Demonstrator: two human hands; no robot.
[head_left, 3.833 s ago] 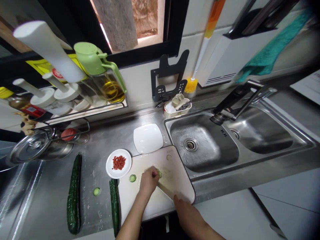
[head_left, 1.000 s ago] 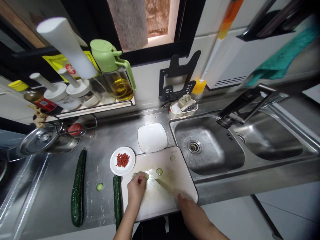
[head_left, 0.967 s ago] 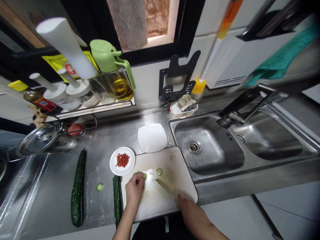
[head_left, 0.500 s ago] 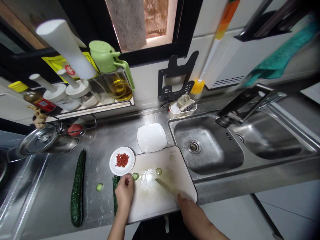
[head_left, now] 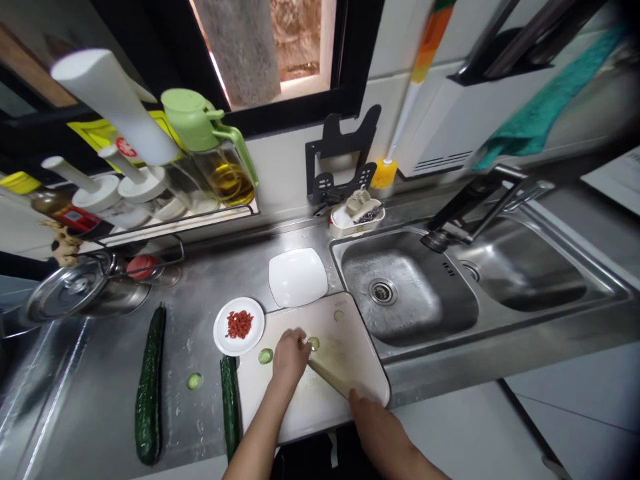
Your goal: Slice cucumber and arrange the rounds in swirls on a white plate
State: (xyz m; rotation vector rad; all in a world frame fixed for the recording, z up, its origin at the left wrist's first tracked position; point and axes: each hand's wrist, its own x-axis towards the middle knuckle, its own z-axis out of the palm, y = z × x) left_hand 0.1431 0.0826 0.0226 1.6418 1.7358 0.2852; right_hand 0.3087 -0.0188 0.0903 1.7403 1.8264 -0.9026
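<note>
My left hand [head_left: 291, 357] is over the middle of the cutting board [head_left: 280, 417], its fingers pinched at the edge of a small cucumber slice [head_left: 313, 343]. In my right hand [head_left: 377, 427] is a knife [head_left: 329, 377], lying low over the board with its tip close to that slice and my left fingertips. Another cucumber slice [head_left: 265, 356] rests near the board's left edge, and a thin pale one [head_left: 339, 315] near its top right. A length of cucumber [head_left: 230, 407] lies along the board's left side, partly behind my left forearm.
A whole cucumber [head_left: 149, 390] and a cucumber end piece [head_left: 194, 381] lie on the steel counter. Behind the board are a white plate of chopped red bits [head_left: 220, 328] and a white square dish [head_left: 297, 277]. The sink [head_left: 430, 300] is on the right, below the faucet [head_left: 465, 207].
My left hand has moved right from the slice at the board's left edge to the one by the knife tip. The left slice stays on the board. The view has shifted slightly.
</note>
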